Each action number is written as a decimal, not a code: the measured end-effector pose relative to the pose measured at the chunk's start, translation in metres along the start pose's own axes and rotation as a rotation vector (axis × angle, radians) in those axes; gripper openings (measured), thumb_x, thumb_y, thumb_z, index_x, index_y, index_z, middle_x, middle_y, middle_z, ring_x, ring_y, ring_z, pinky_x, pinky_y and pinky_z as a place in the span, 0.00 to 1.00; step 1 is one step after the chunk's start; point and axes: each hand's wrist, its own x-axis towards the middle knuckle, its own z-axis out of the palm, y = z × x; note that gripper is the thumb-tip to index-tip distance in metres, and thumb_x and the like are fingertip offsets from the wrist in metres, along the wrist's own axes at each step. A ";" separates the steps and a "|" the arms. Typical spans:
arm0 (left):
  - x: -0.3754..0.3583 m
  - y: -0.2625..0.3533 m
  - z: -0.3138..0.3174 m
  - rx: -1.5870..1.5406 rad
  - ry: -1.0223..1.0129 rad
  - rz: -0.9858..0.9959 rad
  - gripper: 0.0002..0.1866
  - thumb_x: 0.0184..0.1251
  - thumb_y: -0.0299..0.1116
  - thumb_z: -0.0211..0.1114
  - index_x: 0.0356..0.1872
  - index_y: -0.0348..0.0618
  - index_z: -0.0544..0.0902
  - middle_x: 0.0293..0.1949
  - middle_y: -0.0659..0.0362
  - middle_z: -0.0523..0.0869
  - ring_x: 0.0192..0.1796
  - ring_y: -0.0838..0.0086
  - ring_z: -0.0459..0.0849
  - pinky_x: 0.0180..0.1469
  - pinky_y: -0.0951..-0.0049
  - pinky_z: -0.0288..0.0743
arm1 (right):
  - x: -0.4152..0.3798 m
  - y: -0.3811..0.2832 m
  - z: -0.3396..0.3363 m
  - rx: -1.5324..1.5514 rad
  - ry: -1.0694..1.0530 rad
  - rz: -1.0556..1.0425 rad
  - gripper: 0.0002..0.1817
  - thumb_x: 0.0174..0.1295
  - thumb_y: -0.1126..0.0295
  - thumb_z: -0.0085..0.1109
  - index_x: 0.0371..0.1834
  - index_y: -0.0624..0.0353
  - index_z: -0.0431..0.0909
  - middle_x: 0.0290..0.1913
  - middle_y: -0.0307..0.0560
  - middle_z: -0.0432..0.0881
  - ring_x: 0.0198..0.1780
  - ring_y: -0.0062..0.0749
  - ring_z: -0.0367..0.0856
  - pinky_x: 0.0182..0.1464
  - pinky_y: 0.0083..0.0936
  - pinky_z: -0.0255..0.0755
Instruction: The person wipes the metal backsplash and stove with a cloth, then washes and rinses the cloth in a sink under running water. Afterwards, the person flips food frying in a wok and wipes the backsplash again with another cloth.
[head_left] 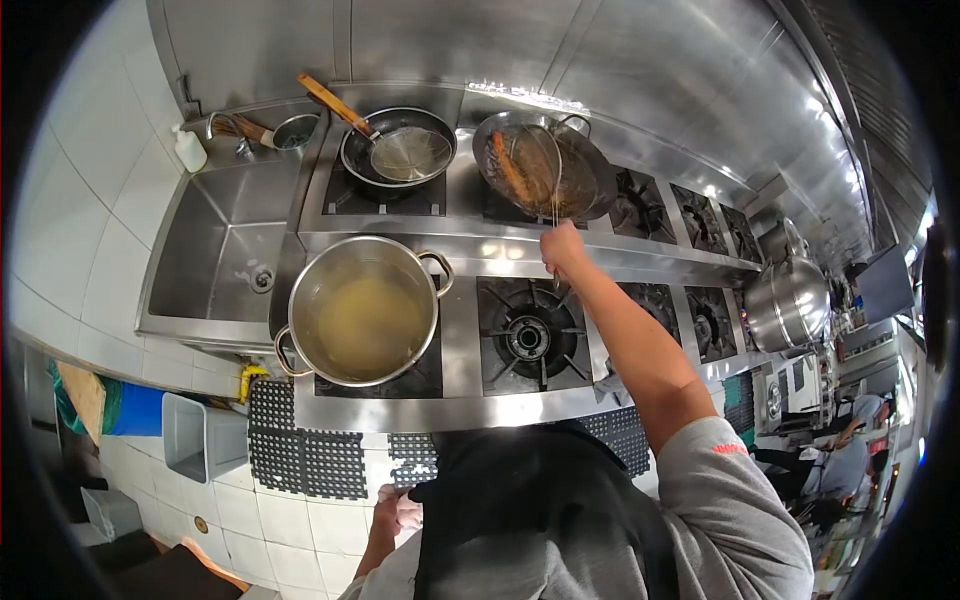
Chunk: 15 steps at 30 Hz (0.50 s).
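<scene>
My right hand (565, 250) is closed around the thin metal handle of a mesh strainer (543, 160). The strainer's round head is down in a dark wok (600, 175) on the back burner row. Long orange-brown food (511, 168) lies in the wok beside the strainer, partly behind its mesh. My left hand (398, 508) is low by my side, near the black apron (540, 510), its fingers curled; a whitish patch shows at them, too small to name. Left of the wok, a frying pan (349, 155) bears a second strainer (412, 153) with a wooden handle.
A large two-handled pot (295, 310) of cloudy yellowish liquid stands on the front left burner. Beside it is a bare front burner (528, 338). A steel sink (200, 240) is at left, a grey bin (205, 437) below. Large steel pots (788, 305) stand right; people (850, 455) are beyond.
</scene>
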 end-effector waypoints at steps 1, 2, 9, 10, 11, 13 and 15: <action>0.016 -0.013 -0.004 -0.055 -0.032 0.021 0.18 0.83 0.38 0.52 0.60 0.39 0.82 0.52 0.50 0.89 0.47 0.58 0.92 0.43 0.58 0.91 | -0.017 -0.018 -0.005 0.012 -0.002 0.071 0.05 0.71 0.75 0.46 0.35 0.61 0.69 0.19 0.48 0.73 0.11 0.35 0.69 0.10 0.35 0.57; 0.032 -0.027 -0.007 -0.111 -0.065 0.039 0.17 0.84 0.38 0.52 0.59 0.39 0.83 0.52 0.50 0.89 0.48 0.58 0.92 0.43 0.59 0.91 | -0.036 -0.047 -0.013 0.029 0.005 0.165 0.06 0.71 0.75 0.45 0.35 0.62 0.70 0.19 0.48 0.73 0.12 0.34 0.68 0.11 0.33 0.57; 0.052 -0.034 -0.019 -0.187 -0.235 0.187 0.20 0.86 0.39 0.47 0.57 0.37 0.84 0.49 0.51 0.90 0.47 0.59 0.91 0.42 0.62 0.92 | -0.075 -0.119 -0.057 0.564 0.079 0.534 0.08 0.71 0.77 0.41 0.38 0.68 0.72 0.21 0.46 0.70 0.15 0.29 0.63 0.14 0.25 0.55; 0.065 -0.041 -0.023 -0.084 -0.257 0.266 0.21 0.86 0.40 0.45 0.57 0.37 0.84 0.50 0.51 0.90 0.46 0.59 0.91 0.41 0.62 0.92 | -0.078 -0.115 -0.062 0.541 0.108 0.466 0.08 0.71 0.77 0.41 0.38 0.68 0.72 0.21 0.47 0.70 0.15 0.29 0.64 0.13 0.26 0.56; 0.070 -0.042 -0.025 0.017 -0.270 0.347 0.22 0.87 0.40 0.43 0.58 0.37 0.83 0.50 0.51 0.90 0.46 0.59 0.91 0.41 0.63 0.91 | -0.079 -0.112 -0.067 0.516 0.136 0.399 0.08 0.71 0.77 0.41 0.38 0.68 0.72 0.21 0.47 0.71 0.15 0.30 0.65 0.13 0.27 0.56; 0.056 -0.032 -0.023 0.044 -0.205 0.262 0.22 0.87 0.40 0.42 0.59 0.38 0.83 0.51 0.50 0.89 0.47 0.58 0.91 0.44 0.61 0.91 | -0.069 -0.087 -0.074 0.564 0.202 0.233 0.07 0.70 0.78 0.41 0.37 0.67 0.71 0.21 0.47 0.71 0.16 0.31 0.67 0.13 0.28 0.57; 0.014 0.000 -0.017 0.208 -0.147 0.277 0.22 0.87 0.40 0.42 0.60 0.38 0.82 0.52 0.50 0.89 0.48 0.58 0.91 0.48 0.59 0.90 | -0.053 -0.056 -0.083 0.654 0.221 0.169 0.07 0.70 0.79 0.41 0.37 0.66 0.70 0.21 0.48 0.72 0.16 0.32 0.69 0.13 0.29 0.59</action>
